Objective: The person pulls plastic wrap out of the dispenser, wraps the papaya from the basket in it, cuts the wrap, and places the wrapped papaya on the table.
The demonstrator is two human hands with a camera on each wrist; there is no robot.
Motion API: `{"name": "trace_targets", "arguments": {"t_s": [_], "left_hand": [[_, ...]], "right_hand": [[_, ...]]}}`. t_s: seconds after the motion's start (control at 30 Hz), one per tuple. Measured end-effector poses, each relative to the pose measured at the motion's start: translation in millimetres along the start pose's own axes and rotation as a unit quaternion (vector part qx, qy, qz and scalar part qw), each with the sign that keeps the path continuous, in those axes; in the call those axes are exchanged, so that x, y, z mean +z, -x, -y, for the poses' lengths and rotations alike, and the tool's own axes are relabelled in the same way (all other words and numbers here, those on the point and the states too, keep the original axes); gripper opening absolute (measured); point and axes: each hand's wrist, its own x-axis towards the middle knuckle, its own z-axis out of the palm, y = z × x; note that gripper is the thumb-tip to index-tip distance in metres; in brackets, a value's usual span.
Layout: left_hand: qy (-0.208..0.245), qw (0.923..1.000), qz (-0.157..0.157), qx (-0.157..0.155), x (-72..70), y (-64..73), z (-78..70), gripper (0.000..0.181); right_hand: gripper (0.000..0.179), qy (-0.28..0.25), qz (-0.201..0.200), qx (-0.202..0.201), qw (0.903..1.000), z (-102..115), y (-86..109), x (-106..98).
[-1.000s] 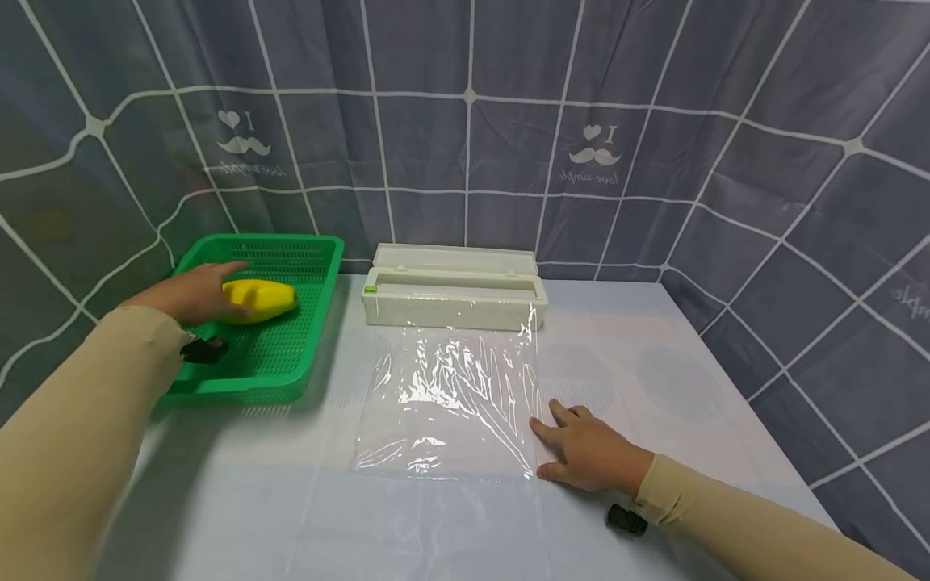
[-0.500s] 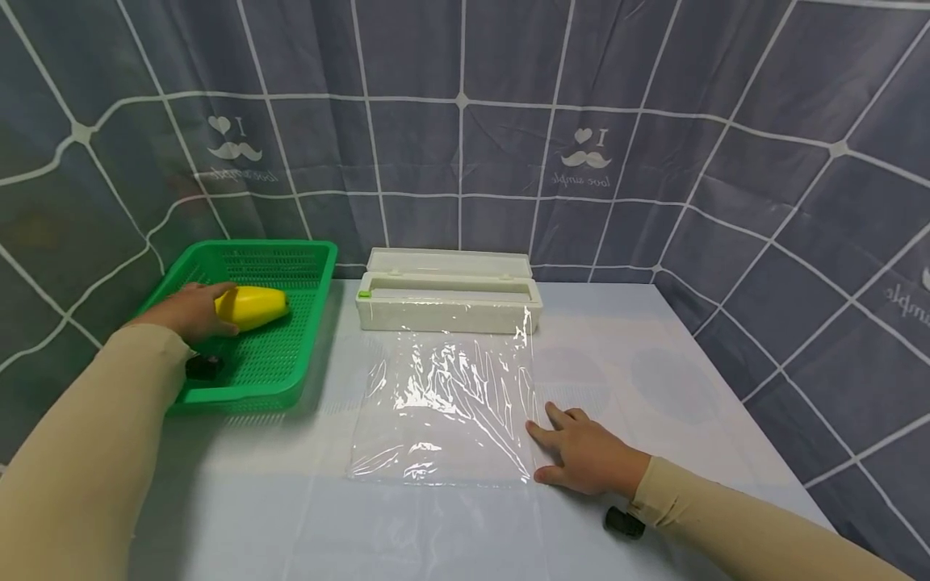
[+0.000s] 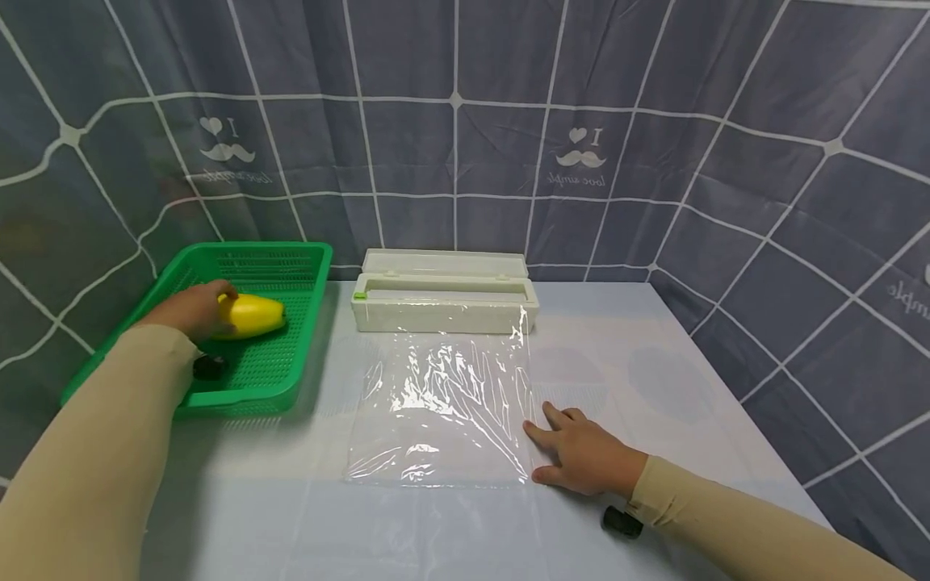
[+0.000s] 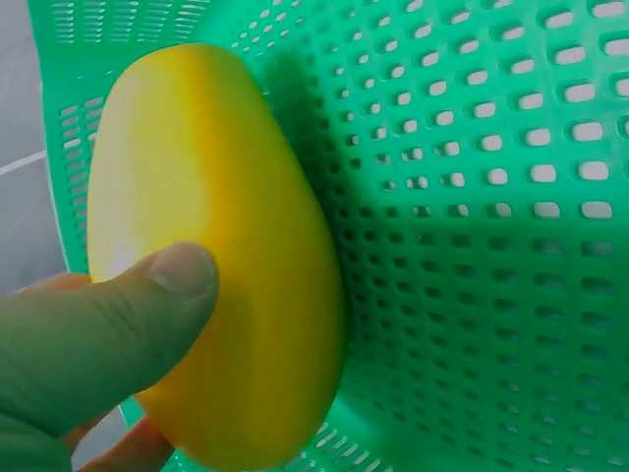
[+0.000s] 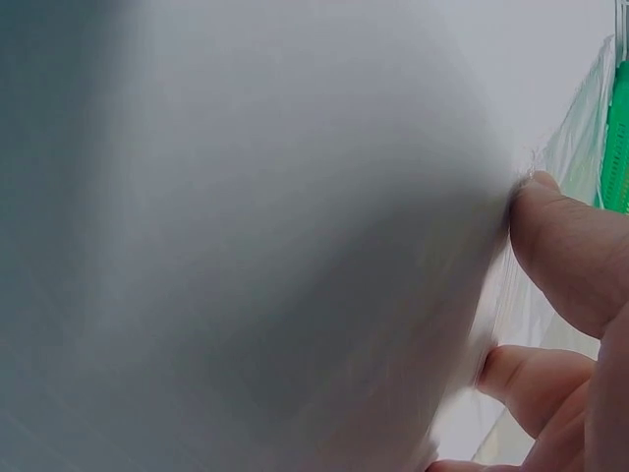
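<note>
My left hand (image 3: pixel 187 311) reaches into the green plastic basket (image 3: pixel 250 395) and grips a smooth yellow papaya (image 3: pixel 254 316). In the left wrist view the thumb lies across the near side of the papaya (image 4: pixel 226 256), and the other fingers are mostly hidden behind it. Spread over the table, a clear sheet of plastic wrap (image 3: pixel 436 403) runs out from a white wrap dispenser (image 3: pixel 445 316). My right hand (image 3: pixel 584 453) rests with extended, spread fingers at the right edge of the wrap. The right wrist view shows its fingertips touching down along that edge.
The dispenser's lid (image 3: pixel 445 262) stands raised at the back. Behind the white-covered table (image 3: pixel 378 532) hangs a dark grey curtain (image 3: pixel 414 145) with white grid lines. Black wrist devices sit under the left (image 3: pixel 209 367) and right (image 3: pixel 622 523) wrists.
My left hand has closed round the papaya, which has shifted and turned slightly in the basket. The right hand stays on the wrap's edge. The whole head view has shifted a little.
</note>
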Motion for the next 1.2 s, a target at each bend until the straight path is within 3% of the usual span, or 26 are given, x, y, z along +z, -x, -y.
{"name": "trace_targets", "arguments": {"t_s": [0.13,0.3,0.47,0.6,0.9,1.2], "left_hand": [[-0.01,0.9999,-0.005,-0.001,0.7,0.0,2.1,0.069],[-0.034,0.9993,0.017,-0.007,0.0,-2.5,4.1,0.082],[-0.007,0.9989,0.044,-0.016,0.1,-3.7,2.4,0.093],[0.012,0.9986,0.047,-0.019,-0.5,-3.2,0.1,0.094],[0.001,0.9993,0.037,-0.011,-3.8,-2.5,5.0,0.095],[0.028,0.9996,-0.006,0.004,-13.7,4.7,4.0,0.091]], "right_hand": [[0.074,0.001,-0.001,-0.002,1.0,0,-0.6,0],[0.075,0.004,-0.004,-0.01,0.9999,1,-0.6,0],[0.075,0.005,-0.005,-0.014,0.9999,3,0.4,-1],[0.075,0.009,-0.006,-0.014,0.9998,4,1.1,-2],[0.074,0.013,-0.001,-0.002,0.9999,2,-0.8,-1],[0.075,0.009,0.001,-0.006,0.9999,2,-0.8,-2]]}}
